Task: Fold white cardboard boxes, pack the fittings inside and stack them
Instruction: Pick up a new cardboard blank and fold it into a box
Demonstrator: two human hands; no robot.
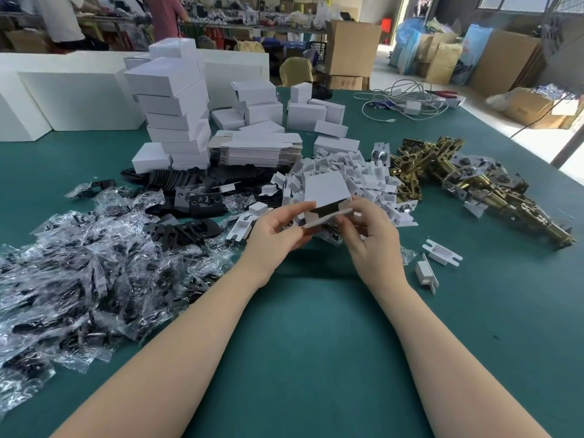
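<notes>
Mid-frame above the desk, my left hand and right hand both pinch the white box at its open near flap, dark contents showing; I'd square the flap, then tuck it evenly without creasing.

Two bare forearms reach in from the bottom edge, with no sleeve, glove, watch or ring showing on them. The left hand and the right hand have slim fingers with short, plain, unpainted nails.
</notes>
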